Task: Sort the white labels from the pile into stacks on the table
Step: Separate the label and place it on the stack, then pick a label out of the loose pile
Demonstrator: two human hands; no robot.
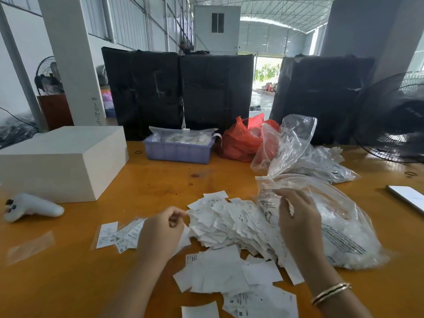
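A: Labels (234, 228) are lying in a loose white pile mid-bench, spilling toward the near edge. What is taking up the most room around them?

B: The bench (68, 283) itself, orange and glossy, is carrying everything. Behind it, black wrapped bales (179, 92) are standing in a row, and a black fan (394, 118) is sitting at the far right.

A: And on the bench?

B: A white box (62, 161) is sitting at the left. A clear bag (339, 232) with white contents is lying just right of the pile, touching it, with more clear bags (296, 148) heaped behind. A red bag (241, 141) is slumping beside a lilac tray (179, 152) at the back.

A: Any stacks forming?

B: A small fanned stack (119, 235) is lying left of the pile, just beside the left hand; some pieces are showing "XS".

A: What are the hands doing?

B: The left hand (160, 235) is hovering at the pile's left edge, its grip pinching a label's corner between thumb and fingertips. The right hand (298, 219) is reaching over the pile's right side, its grip curling around the clear bag's printed mouth. Bangles (330, 292) are circling the right wrist.

A: Smaller things?

B: A white controller (32, 207) is lying near the left edge, and a phone (408, 198) is lying at the right edge.
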